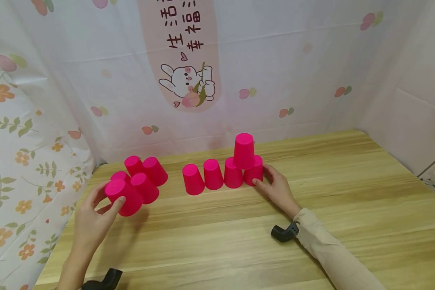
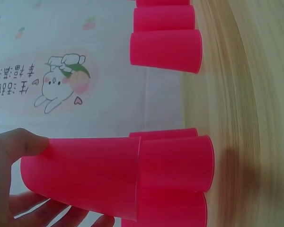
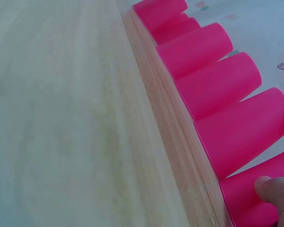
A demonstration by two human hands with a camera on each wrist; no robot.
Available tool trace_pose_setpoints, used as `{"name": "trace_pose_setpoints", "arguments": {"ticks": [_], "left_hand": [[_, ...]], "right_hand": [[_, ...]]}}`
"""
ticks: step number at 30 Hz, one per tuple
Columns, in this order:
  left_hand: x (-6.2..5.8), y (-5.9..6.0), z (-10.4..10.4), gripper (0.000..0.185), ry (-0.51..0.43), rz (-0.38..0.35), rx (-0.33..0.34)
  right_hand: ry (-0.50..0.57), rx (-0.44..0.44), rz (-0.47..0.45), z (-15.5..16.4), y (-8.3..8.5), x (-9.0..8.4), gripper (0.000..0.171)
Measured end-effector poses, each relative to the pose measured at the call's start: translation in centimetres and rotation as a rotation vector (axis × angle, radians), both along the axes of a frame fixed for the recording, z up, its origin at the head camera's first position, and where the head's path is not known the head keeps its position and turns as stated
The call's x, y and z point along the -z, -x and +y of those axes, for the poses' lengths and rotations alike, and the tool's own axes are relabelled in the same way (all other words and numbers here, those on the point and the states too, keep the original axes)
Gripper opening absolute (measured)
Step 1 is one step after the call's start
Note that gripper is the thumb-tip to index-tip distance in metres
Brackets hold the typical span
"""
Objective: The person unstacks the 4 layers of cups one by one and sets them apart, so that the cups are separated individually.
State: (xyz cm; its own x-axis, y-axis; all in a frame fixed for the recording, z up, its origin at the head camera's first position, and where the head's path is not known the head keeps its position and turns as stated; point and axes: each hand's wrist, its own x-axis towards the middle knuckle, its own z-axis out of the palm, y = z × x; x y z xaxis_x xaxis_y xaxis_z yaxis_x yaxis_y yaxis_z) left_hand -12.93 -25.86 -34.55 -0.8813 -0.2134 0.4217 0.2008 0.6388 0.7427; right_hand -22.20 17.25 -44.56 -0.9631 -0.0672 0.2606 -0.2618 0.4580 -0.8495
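Observation:
Bright pink plastic cups stand upside down on a wooden table (image 1: 239,241). My left hand (image 1: 94,217) grips one cup (image 1: 125,197) (image 2: 80,177) lifted off the table, in front of a cluster of several cups (image 1: 145,177) at the left. A row of cups (image 1: 214,175) runs across the middle, and one more cup (image 1: 244,151) sits on top of the two rightmost. My right hand (image 1: 277,189) holds the rightmost cup of the row (image 1: 254,171) (image 3: 251,198) at its base; a fingertip (image 3: 270,187) rests on its side.
A white cloth with peach and flower prints and a rabbit picture (image 1: 188,86) hangs behind and at both sides of the table. Black wrist mounts (image 1: 284,233) show near both forearms. Bare wood stretches across the front and right of the table.

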Motion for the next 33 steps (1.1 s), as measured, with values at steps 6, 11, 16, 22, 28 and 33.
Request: {"name": "trace_pose_setpoints", "arguments": {"ticks": [6, 11, 16, 22, 28, 33], "left_hand": [[0.4, 0.0, -1.1, 0.047, 0.024, -0.024, 0.001], [1.0, 0.0, -2.1, 0.05, 0.059, -0.044, 0.012], [1.6, 0.1, -2.7, 0.05, 0.097, -0.071, -0.005], [2.4, 0.6, -3.0, 0.051, 0.113, -0.103, -0.034], [2.7, 0.7, -3.1, 0.053, 0.152, -0.131, -0.04], [2.8, 0.7, -3.2, 0.055, 0.166, -0.153, -0.049]], "right_hand": [[-0.001, 0.004, 0.002, -0.1, 0.0, 0.1, 0.059], [0.0, 0.005, 0.006, -0.2, 0.1, 0.1, 0.059], [-0.002, 0.005, 0.014, -0.1, 0.1, 0.1, 0.059], [-0.001, 0.004, 0.006, -0.1, 0.1, 0.0, 0.059], [0.006, 0.007, 0.014, -0.1, 0.1, 0.1, 0.058], [0.005, 0.008, 0.013, -0.1, 0.0, 0.0, 0.058]]}}
